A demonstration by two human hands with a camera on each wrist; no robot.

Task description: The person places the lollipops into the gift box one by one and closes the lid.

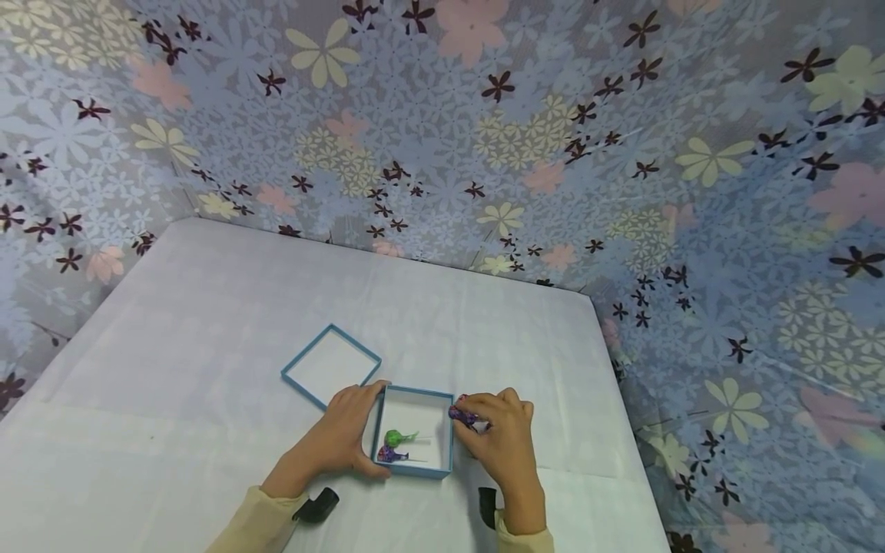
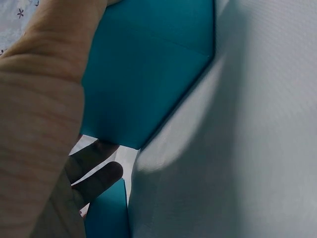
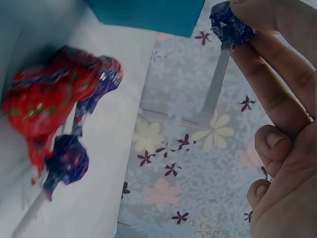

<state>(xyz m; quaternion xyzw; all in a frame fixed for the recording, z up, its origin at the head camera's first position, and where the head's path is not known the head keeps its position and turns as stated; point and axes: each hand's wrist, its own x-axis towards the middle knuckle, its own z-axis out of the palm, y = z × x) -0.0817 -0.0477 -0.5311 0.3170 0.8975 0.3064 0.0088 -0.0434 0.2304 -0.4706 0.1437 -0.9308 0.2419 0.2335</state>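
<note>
My left hand [image 1: 346,426] grips a small blue open box [image 1: 445,474] along its left side, thumb at the near corner and fingers at the far one. A green-wrapped lollipop [image 1: 392,438] and a purple-wrapped lollipop [image 1: 389,454] lie inside, sticks pointing right. Just right of the box, my right hand [image 1: 503,434] pinches a purple-wrapped lollipop [image 3: 225,25] by its head, its white stick [image 3: 218,82] sticking out. In the right wrist view, a red-wrapped lollipop [image 3: 42,109] and purple-wrapped lollipops [image 3: 72,161] lie on the table close to this hand.
A blue-edged lid [image 1: 328,369], white inside, lies beyond my left hand, turned at an angle. White cloth covers the table [image 1: 242,307]. Flowered fabric [image 1: 442,138] hangs behind the table's far edge and along its sides.
</note>
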